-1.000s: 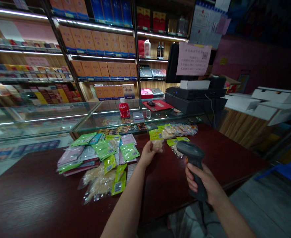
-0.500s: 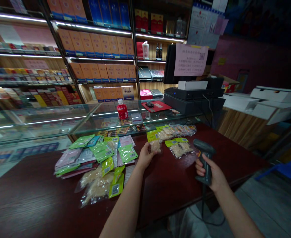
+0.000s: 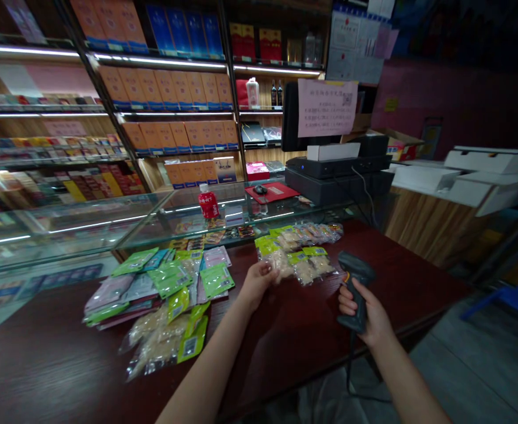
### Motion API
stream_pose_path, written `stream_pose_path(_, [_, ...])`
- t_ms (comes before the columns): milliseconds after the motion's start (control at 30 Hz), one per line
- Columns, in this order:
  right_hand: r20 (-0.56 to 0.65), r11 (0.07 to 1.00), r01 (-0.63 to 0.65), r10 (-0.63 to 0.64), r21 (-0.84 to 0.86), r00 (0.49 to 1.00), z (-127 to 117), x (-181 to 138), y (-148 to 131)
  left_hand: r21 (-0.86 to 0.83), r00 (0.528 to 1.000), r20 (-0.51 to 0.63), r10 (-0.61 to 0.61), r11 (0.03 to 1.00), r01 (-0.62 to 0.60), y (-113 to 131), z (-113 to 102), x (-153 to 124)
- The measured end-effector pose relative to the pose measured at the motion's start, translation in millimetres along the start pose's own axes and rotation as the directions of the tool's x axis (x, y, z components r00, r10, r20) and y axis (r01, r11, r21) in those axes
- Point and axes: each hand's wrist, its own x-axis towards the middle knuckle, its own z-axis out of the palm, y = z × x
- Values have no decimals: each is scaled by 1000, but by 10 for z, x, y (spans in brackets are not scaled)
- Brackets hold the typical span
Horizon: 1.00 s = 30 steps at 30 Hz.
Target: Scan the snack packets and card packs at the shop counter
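Note:
My right hand (image 3: 365, 309) is wrapped around the grip of a dark barcode scanner (image 3: 355, 288), held above the table, its cable hanging down. My left hand (image 3: 258, 284) pinches the near edge of a clear snack packet (image 3: 279, 265) with pale contents and a green top. This packet lies beside two similar snack packets (image 3: 308, 268) on the dark red table (image 3: 276, 347). Behind them runs a row of more packets (image 3: 309, 234). Left of my left arm are larger clear packets (image 3: 164, 341) with green labels and a pile of green, pink and blue pouches (image 3: 153, 282).
A glass display counter (image 3: 153, 218) borders the table's far side, with a red bottle (image 3: 208, 202) on it. Farther right stand a mouse on a red mat (image 3: 279, 192), a monitor (image 3: 291, 118) and a black cash drawer (image 3: 325, 184). White boxes (image 3: 484, 171) sit at the right.
My left hand has lowered the snack packet beside the other two and still touches its edge. The scanner stays in my right hand. The whole view has shifted slightly.

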Motion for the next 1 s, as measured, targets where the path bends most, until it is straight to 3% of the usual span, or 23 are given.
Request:
stream_pose_path(133, [-6, 1000, 1, -1, 14, 1000, 3, -6, -5, -56, 984, 45, -173, 983, 176, -46, 369, 81])
stream_pose_path(267, [-9, 1000, -2, 2, 21, 1000, 6, -17, -16, 48, 969, -76, -234, 970, 238, -156, 677, 279])
stream_pose_path(367, [-15, 1000, -6, 6, 29, 1000, 5, -29, -24, 259, 960, -211, -185, 936, 237, -217, 791, 385])
stream_pose_path(467, [-22, 999, -14, 15, 33, 1000, 10, -37, -28, 669, 954, -298, 36, 721, 182, -207, 791, 366])
stream_pose_path(500, [-24, 999, -14, 15, 33, 1000, 13, -38, -29, 787, 953, -269, 138, 602, 135, -191, 774, 333])
stream_pose_path(567, [-25, 999, -12, 13, 32, 1000, 17, -38, -29, 933, 947, -98, 305, 358, -18, -159, 733, 250])
stream_pose_path(667, [-22, 1000, -14, 15, 24, 1000, 18, -31, -25, 939, 906, 281, 317, 103, -328, -168, 679, 157])
stream_pose_path(767, [-19, 1000, -11, 11, 21, 1000, 11, -21, -20, 881, 874, 454, 173, 57, -469, -269, 657, 159])
stream_pose_path(833, [-17, 1000, -7, 8, 22, 1000, 7, -19, -19, 888, 886, 445, 127, 65, -455, -354, 669, 194])
stream_pose_path(1000, [-27, 1000, -12, 12, 24, 1000, 17, -31, -27, 904, 901, 411, 143, 67, -423, -436, 753, 233])
